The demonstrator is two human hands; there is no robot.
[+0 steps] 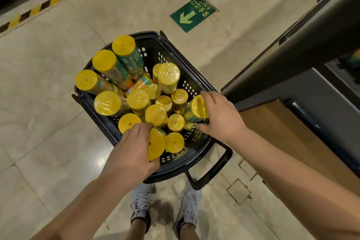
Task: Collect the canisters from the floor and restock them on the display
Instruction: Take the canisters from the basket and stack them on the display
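Over on the far-left side of the basket (192, 84), a black-and-yellow hazard stripe (44, 4) runs across the pale tiled floor (39, 84). Now to the black perforated basket itself, standing on that floor and packed with yellow-lidded stock. Along its left wall three tall canisters (116, 68) lean back toward the rim, green and orange labels showing. And here's the left grip (130, 152) at the basket's near-left corner, fingers curled over the top and thumb tucked under the edge of the near canister (155, 146), grasping it by its lid end, lid turned to the right. In the middle of the basket a crowd of upright canisters (165, 101) stands lid-up, several in shiny wrap, packed side by side. Below the basket's near rim, two grey shoes (140, 210) are planted on the tiles. Beyond the basket's far rim, a green exit sign (191, 13) with an arrow is stuck to the floor. At the basket's right rim the right grip (222, 117) is clamped on the tilted canister (196, 109), fingers above the lid and thumb beneath. The basket's looped handle (214, 171) juts out at the near-right corner. Just right of the basket, the dark display (311, 45) rises, with a wooden panel (292, 138) at its base.
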